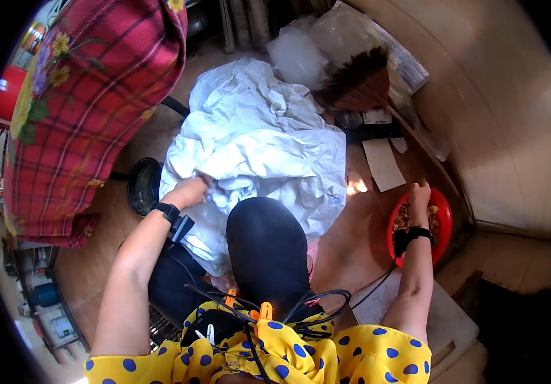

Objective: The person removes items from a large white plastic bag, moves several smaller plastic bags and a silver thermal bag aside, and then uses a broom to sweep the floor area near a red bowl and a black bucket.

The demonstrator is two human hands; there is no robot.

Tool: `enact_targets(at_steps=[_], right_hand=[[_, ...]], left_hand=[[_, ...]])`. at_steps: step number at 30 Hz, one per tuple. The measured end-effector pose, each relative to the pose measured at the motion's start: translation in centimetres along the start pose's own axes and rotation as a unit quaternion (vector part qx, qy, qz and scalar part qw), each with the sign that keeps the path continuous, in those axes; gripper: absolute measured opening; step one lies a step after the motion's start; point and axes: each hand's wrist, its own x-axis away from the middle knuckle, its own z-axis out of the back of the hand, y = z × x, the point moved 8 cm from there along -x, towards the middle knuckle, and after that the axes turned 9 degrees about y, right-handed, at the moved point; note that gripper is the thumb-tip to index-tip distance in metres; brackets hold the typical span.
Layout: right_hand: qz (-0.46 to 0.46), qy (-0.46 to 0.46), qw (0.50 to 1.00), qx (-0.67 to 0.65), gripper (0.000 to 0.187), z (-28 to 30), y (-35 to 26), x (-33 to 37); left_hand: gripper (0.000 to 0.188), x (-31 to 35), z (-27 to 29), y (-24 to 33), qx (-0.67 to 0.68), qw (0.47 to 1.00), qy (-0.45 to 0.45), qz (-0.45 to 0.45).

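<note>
A large crumpled white woven plastic sack is spread before my knees. My left hand is closed on a fold at its near left side, with the fingertips partly hidden in the material. To the right, a round red bowl contains many small brown and tan pieces, too small to name. My right hand reaches across this bowl, its curled fingers at the far rim. They appear to grip the rim, though their undersides are hidden.
A red plaid cloth hangs at the left, beside a black round object. A broom head and clear plastic bags lie at the back. A pale board lies right of me. Black cables cross my lap.
</note>
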Motion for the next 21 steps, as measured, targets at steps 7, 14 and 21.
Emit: enact_targets(at_steps=[7,14,21], right_hand=[[0.023,-0.108,0.972,-0.207,0.035,5.8,-22.7,8.1],[0.155,-0.125,0.929,-0.312,0.033,16.0,-36.3,14.4],[0.180,-0.191,0.948,-0.179,0.036,15.2,-39.1,19.6]], left_hand=[[0.019,2.2,4.9,2.5,0.098,0.982,0.104,-0.126],[0.095,3.1,5.7,1.7,-0.002,0.972,0.229,0.054],[0.047,2.6,1.8,-0.6,0.091,0.949,0.273,0.128]])
